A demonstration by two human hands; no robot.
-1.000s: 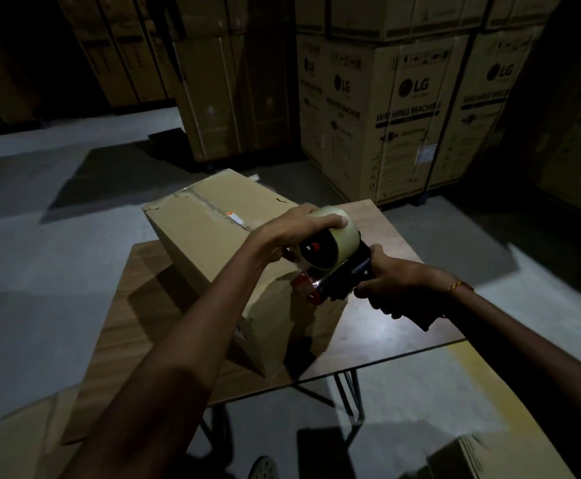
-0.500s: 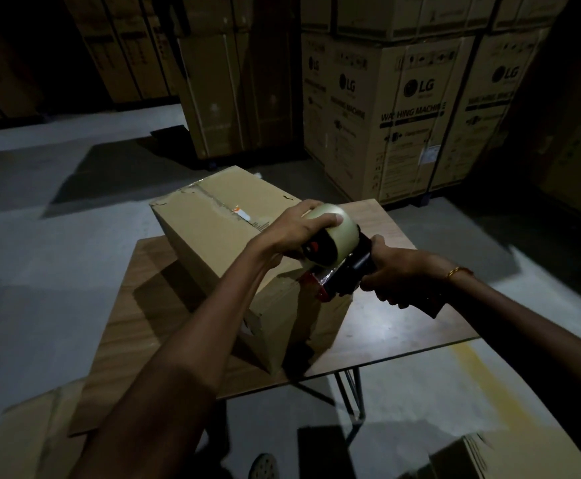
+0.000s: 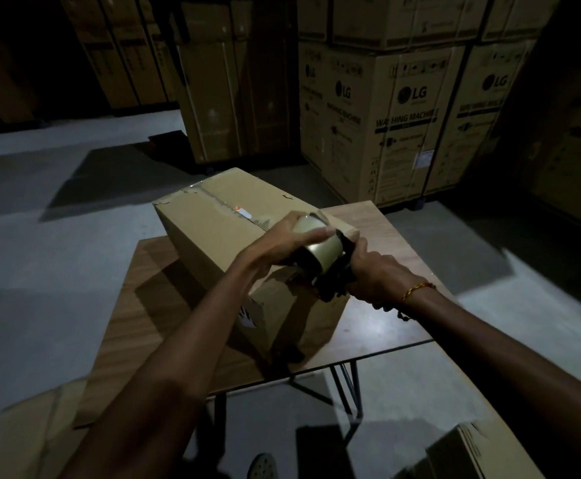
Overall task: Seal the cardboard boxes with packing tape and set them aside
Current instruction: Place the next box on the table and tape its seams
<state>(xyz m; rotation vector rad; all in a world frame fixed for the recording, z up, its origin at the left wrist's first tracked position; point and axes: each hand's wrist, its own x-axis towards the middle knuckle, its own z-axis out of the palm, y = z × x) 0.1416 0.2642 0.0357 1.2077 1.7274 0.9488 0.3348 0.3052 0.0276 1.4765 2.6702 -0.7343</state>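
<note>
A long brown cardboard box lies on a small wooden table, its top seam running away from me with old tape and a white label on it. A tape dispenser with a pale roll sits on the near end of the box top. My right hand grips the dispenser's dark handle. My left hand curls over the tape roll from the left, thumb along its top. The dispenser's blade end is hidden behind my hands.
Tall stacks of printed washing-machine cartons stand behind the table and plain cartons to the back left. Another cardboard box sits on the floor at bottom right, flat cardboard at bottom left. Grey concrete floor surrounds the table.
Both hands and the dispenser have moved up from the box's near end face onto the near edge of its top. The box has stayed put.
</note>
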